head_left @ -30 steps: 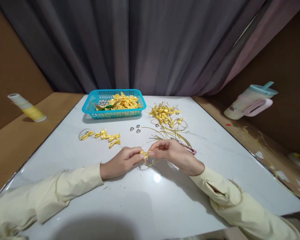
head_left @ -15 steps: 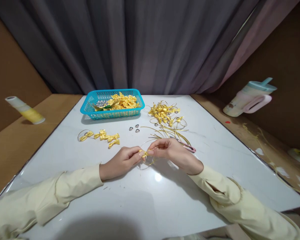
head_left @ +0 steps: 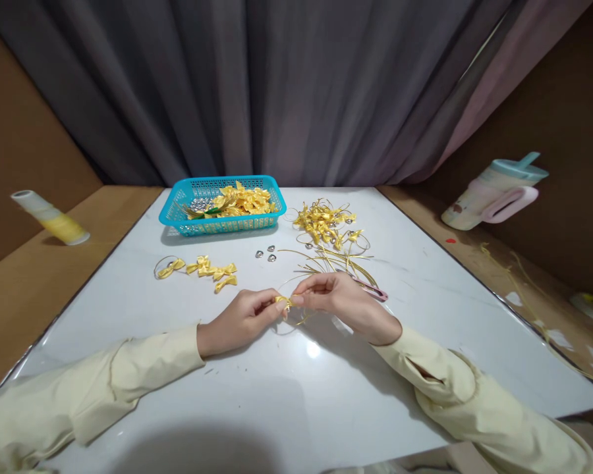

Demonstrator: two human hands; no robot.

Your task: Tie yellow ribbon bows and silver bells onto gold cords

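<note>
Between my two hands is a small yellow ribbon bow [head_left: 285,302] with thin gold wire about it. My left hand [head_left: 247,318] pinches its left side between thumb and fingers. From the right, the thumb and fingertips of my right hand [head_left: 338,301] are closed on the same bow, covering much of it. A loop of thin wire [head_left: 284,332] curves out beneath the fingertips. Several gold wire lengths [head_left: 360,268] lie just beyond my right hand, beside a pink-handled tool [head_left: 375,290] partly hidden by it. Three silver heart-shaped pieces [head_left: 271,258] rest past my left fingers.
A blue basket [head_left: 222,228] holding yellow bows and silver pieces stands at the back. Loose yellow bows [head_left: 212,270] lie left of centre. A pile of wired bows [head_left: 323,222] is at back right. A cup [head_left: 494,191] and a thread spool [head_left: 52,218] flank the white table.
Both hands stay almost in place, still pinching the bow. The fingertips and the bow shift only very slightly.
</note>
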